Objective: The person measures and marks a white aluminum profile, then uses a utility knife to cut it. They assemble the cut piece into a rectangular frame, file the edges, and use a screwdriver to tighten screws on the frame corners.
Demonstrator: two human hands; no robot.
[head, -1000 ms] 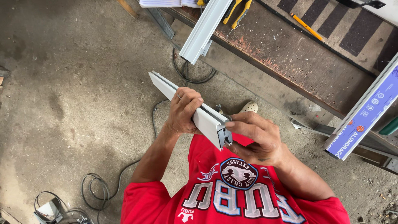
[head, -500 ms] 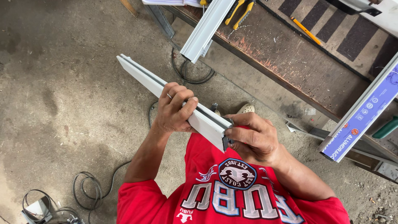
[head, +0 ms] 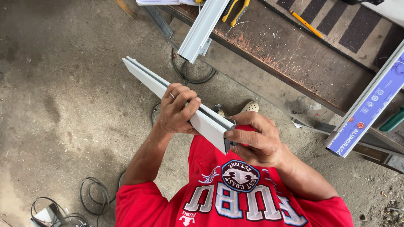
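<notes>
Since the earlier frame the long white aluminium profile bar (head: pixel 176 98) has swung toward upper left, looking light, stiff and slick, the left hand (head: pixel 176 111) wrapped mid-length and the right hand (head: pixel 254 138) pinching its near end.

Two hands — the left hand (head: pixel 176 110) and the right hand (head: pixel 254 138) — and three long pale metal bars: one held bar (head: pixel 176 94), one short bar (head: pixel 201 29) hanging off the bench, one bar with a blue label (head: pixel 370 105). One pair of yellow pliers (head: pixel 236 9), one yellow pencil (head: pixel 306 24), one green handle (head: pixel 392 121) — and two cable coils (head: pixel 90 197) on the floor
</notes>
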